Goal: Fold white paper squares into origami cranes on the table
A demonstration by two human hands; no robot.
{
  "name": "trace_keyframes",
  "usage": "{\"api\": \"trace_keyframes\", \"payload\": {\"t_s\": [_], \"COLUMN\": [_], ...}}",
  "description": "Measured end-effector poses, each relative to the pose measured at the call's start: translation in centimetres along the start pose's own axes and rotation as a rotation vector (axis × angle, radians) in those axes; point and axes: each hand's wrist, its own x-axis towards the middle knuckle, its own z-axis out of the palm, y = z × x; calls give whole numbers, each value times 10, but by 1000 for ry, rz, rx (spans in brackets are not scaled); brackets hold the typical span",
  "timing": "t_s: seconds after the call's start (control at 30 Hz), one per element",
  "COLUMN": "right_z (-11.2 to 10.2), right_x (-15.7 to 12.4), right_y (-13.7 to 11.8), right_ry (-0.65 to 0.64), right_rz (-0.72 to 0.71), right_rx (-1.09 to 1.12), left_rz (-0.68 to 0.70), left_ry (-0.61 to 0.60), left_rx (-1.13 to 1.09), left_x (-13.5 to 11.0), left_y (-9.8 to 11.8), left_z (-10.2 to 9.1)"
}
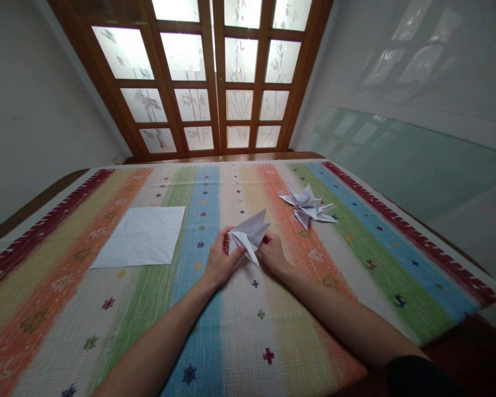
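Between my two hands, above the middle of the table, is a white folded paper crane (250, 234) with pointed flaps spread upward and a narrow point angled down toward me. My left hand (223, 253) pinches it from the left, thumb lying on the near side. On the other side my right hand (273, 251) is closed against the crane's right edge; its fingertips are partly hidden behind the paper. Farther right lie folded white paper cranes (308, 207), bunched together. To the left, a flat white paper sheet (143, 237) rests on the cloth.
A striped, patterned tablecloth (149, 331) covers the table, whose wooden edge (37, 204) shows at the far left. Beyond the table stand wooden doors with frosted panes (219, 110). A greenish glass panel (397, 160) leans along the right wall.
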Motion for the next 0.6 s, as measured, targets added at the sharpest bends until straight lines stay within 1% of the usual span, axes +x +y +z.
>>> {"api": "trace_keyframes", "payload": {"t_s": [0.07, 0.17, 0.23, 0.3, 0.37, 0.4, 0.43, 0.53, 0.6], "right_z": [-1, -3, -4, -5, -5, -5, -4, -2, -1], "right_x": [3, 6, 6, 6, 5, 5, 4, 2, 0], "right_y": [1, 0, 0, 0, 0, 0, 0, -2, -3], "right_ry": [29, 36, 32, 31, 17, 0, -23, -77, -96], "right_rz": [10, 1, 6, 11, 6, 3, 2, -2, -3], "right_rx": [40, 22, 18, 35, 45, 41, 31, -9, -22], "left_rz": [3, 147, 255, 322, 340, 335, 324, 278, 253], "left_ry": [31, 51, 30, -27, -72, -67, -38, 110, 167], "left_rx": [38, 115, 197, 271, 290, 278, 265, 262, 295], "left_x": [1, 0, -2, -3, -4, -4, -3, -1, -1], "left_y": [-1, -2, -1, 0, 2, 3, 4, 7, 9], "left_z": [1, 1, 0, -1, -1, -2, -2, -2, -2]}}
